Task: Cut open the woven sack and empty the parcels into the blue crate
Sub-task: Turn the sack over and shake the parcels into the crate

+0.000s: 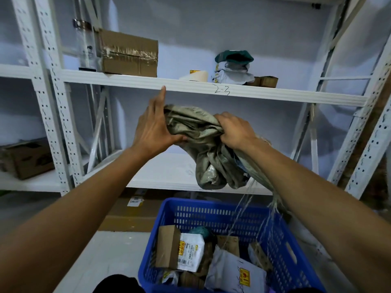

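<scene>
My right hand [233,132] is clenched on a bunched fold of the woven sack [203,144], fingers curled tight into the cloth so the bundle cannot drop. My left hand [154,127] is flat and open against the sack's other side, fingers stretched upward, thumb hooked under the bottom edge; it presses rather than grips, and I judge I am squeezing the cloth into a smaller wad between the two hands.

I hold the sack up at chest height, in front of the white shelf [190,85], directly above the far end of the blue crate [211,210], so anything left inside would fall in. The sack is grey-green, crumpled and limp, hanging in loose folds below my right wrist. It looks empty, though a shiny patch shows in its lower folds and I cannot tell what that is. Frayed threads [243,210] trail from its cut edge down into the crate.

The parcels [190,252], brown boxes and white mailing bags with yellow labels, lie heaped in the crate. The emptying looks done.
</scene>
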